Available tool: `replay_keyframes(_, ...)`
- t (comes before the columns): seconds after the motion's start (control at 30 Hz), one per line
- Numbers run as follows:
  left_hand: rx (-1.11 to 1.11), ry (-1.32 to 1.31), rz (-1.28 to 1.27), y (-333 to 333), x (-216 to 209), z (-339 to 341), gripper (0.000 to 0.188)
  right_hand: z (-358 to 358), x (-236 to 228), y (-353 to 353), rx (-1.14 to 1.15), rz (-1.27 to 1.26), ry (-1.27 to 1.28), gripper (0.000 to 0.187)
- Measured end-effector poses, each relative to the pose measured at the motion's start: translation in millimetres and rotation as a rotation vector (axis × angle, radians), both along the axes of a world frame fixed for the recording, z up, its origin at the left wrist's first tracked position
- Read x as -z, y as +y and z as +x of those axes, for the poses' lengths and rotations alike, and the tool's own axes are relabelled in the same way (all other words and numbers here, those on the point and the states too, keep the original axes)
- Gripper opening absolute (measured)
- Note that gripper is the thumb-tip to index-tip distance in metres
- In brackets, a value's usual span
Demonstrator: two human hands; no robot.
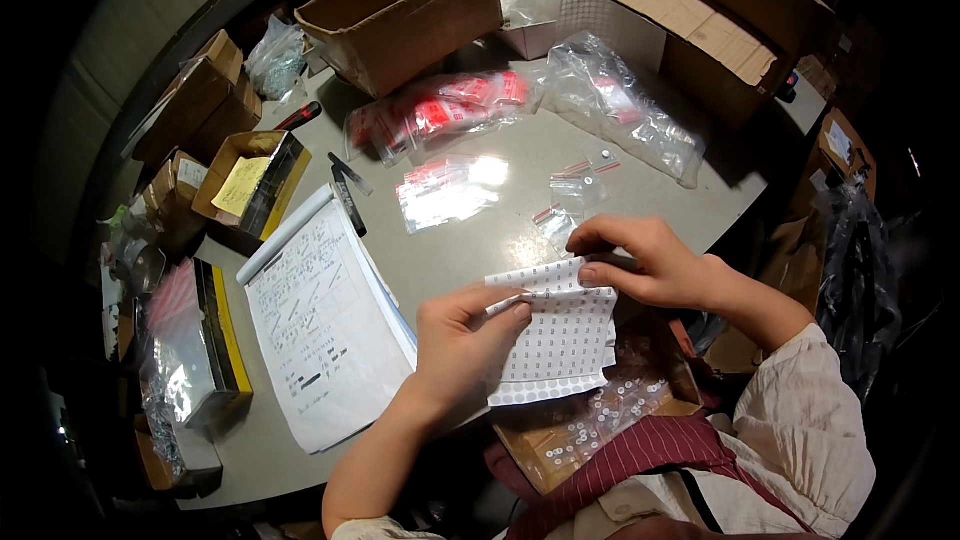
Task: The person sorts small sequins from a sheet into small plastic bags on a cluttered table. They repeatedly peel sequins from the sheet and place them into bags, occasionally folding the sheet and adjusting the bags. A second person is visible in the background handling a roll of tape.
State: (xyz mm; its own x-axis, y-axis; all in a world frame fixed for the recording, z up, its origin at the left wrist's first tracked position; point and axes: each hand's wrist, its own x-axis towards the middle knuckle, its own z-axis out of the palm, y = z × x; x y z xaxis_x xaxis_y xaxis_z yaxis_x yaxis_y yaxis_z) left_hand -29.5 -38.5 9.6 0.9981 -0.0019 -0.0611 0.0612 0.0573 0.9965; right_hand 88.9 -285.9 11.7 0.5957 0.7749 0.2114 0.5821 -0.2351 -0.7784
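Note:
A white sheet of small printed round stickers (560,345) is stretched between my two hands over the table's near edge. The upper part of the sheet is folded over. At its left side my left hand (468,335) pinches the fold between thumb and fingers. My right hand (640,260) is closed on the upper right corner, thumb on top. Under the sheet, a cardboard box (685,395) on my lap holds small clear bags (590,425) with white round pieces; the sheet covers part of it. Just beyond my hands lie small clear zip bags (565,202).
Left of my hands lies an open notebook (320,340), with a black marker (347,198) beside it. Farther back are a stack of zip bags (455,190), red-printed bags (440,110) and a large clear bag (625,105). Cardboard boxes (400,30) line the far edge.

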Motion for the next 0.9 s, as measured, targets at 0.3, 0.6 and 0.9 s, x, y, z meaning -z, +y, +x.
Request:
replay_keyframes(0.3,0.012,-0.061,0.261,4,9,2,0.015,-3,-6,15,-0.054,-0.102,-0.696,0.033)
replay_keyframes(0.6,0.032,0.125,0.128,5,11,6,0.017,2,5,4,-0.22,-0.074,-0.818,0.022)
replay_keyframes(0.9,0.044,0.159,0.156,8,9,6,0.019,112,-17,3,-0.014,-0.349,-0.067,0.025)
